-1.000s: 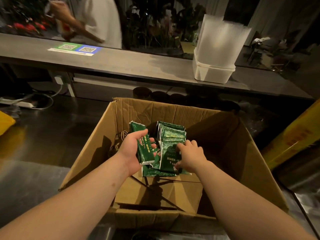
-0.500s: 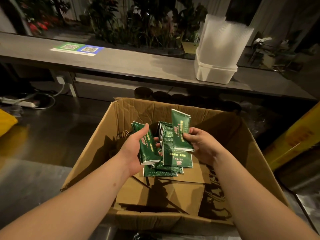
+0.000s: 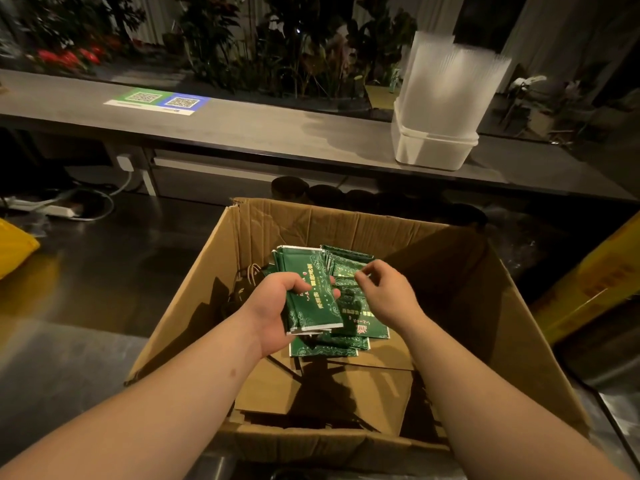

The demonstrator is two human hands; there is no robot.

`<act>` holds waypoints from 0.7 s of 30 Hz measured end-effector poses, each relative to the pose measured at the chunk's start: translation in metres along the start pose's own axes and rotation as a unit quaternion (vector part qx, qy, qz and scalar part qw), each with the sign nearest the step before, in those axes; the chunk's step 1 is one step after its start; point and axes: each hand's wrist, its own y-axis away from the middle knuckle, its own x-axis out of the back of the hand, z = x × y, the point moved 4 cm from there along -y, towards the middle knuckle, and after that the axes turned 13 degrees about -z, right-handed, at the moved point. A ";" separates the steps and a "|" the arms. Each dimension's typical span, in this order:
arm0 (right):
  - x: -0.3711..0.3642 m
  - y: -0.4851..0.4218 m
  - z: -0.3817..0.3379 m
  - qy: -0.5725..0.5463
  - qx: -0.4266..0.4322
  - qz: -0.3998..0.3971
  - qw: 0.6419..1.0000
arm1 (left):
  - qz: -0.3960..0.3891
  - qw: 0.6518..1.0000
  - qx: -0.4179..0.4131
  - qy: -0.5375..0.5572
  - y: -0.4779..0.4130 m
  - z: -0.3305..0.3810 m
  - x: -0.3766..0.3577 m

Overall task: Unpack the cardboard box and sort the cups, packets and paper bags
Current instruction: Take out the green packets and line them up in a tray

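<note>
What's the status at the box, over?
Left hand grips packet stack. Right hand above loose packets, grip unclear. Paper bags lie underneath in cardboard box. Nothing blocking.

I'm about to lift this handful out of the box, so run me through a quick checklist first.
1. Left grip wrapped round the stack of green foil packets: ok.
2. Right grip free: cannot tell, its fingers are curled beside the stack.
3. Open brown cardboard box emptied of packets: not ok, loose green packets lie inside.
4. Flat brown paper bags clear of the held stack: ok.
</note>
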 end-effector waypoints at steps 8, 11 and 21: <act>-0.021 -0.006 0.034 0.291 -0.058 -0.129 0.946 | -0.034 0.996 -0.035 0.077 0.000 0.001 -0.004; -0.026 -0.005 0.036 0.312 -0.060 -0.135 0.939 | -0.023 0.995 -0.042 0.092 0.002 0.002 -0.007; -0.006 0.003 0.043 -0.047 -0.082 -0.164 0.982 | 0.056 0.992 -0.067 0.095 0.004 0.004 0.006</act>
